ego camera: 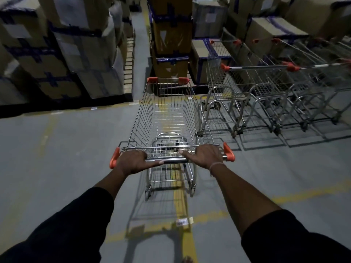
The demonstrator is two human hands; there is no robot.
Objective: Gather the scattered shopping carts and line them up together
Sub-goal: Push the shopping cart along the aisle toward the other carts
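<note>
Head view: a dim warehouse aisle with a grey concrete floor [66,149] marked by yellow painted lines [180,202]. Stacked brown cardboard boxes with blue tape [62,54] occupy 10 to 2 o'clock. An empty silver wire shopping cart with orange corner caps [167,111] stands at centre, pointing toward 12 o'clock. The left hand [133,161] and the right hand [204,155] are both closed around its metal push handle [175,160]. A row of similar silver carts [266,92] is parked at 2 o'clock, just beside it.
</note>
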